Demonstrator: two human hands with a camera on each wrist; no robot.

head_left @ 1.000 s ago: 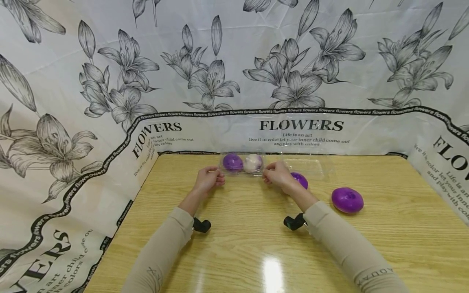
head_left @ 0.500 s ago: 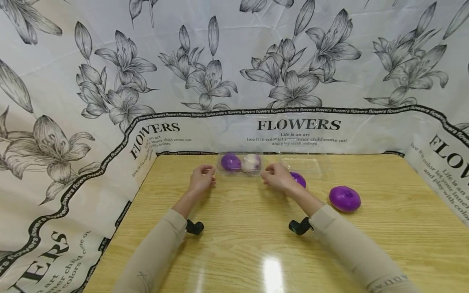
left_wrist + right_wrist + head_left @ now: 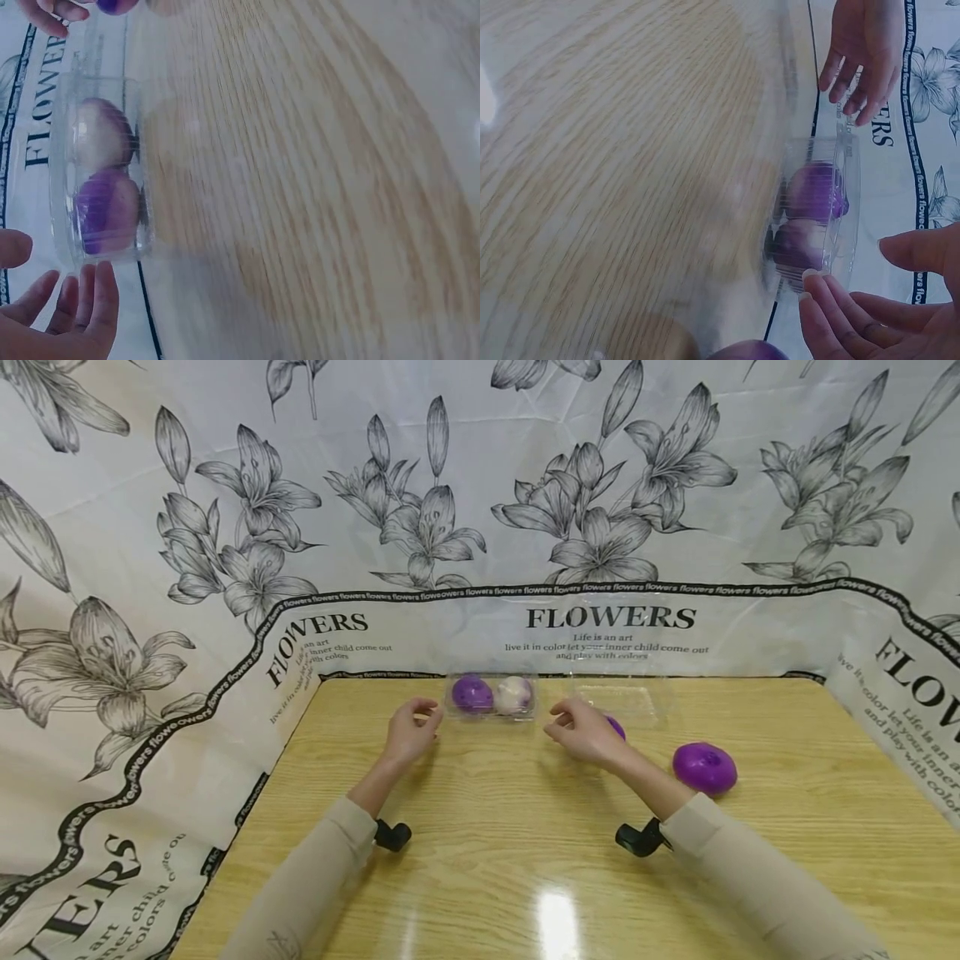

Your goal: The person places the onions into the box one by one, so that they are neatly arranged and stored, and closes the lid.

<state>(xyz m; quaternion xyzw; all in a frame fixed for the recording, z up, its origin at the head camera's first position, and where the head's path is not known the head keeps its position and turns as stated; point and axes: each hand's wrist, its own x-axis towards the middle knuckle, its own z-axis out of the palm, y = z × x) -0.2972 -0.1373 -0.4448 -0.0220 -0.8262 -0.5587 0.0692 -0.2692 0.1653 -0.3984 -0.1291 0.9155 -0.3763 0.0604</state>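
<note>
A clear plastic box (image 3: pixel 492 717) stands at the table's back edge, holding a purple rounded thing (image 3: pixel 472 694) and a whitish-purple one (image 3: pixel 513 694). Its lid looks down over them. Just left of the box is my left hand (image 3: pixel 411 731), fingers loosely bent and holding nothing. My right hand (image 3: pixel 587 733) is a little to the right of the box, its fingers apart from the thumb and nothing between them. In the right wrist view, the right fingertips (image 3: pixel 808 283) lie close to the box's end; whether they touch it I cannot tell.
A second clear box (image 3: pixel 622 702) stands with its lid raised, right of the first. Partly hidden behind my right hand is a purple thing (image 3: pixel 617 727). Another purple rounded thing (image 3: pixel 705 768) lies farther right on the wooden table (image 3: pixel 487 827). Flower-printed cloth (image 3: pixel 450 527) hangs behind.
Both hands have come away from the filled box, the left one leftwards and the right one slightly rightwards, their fingers loosening. The box stays in place.
</note>
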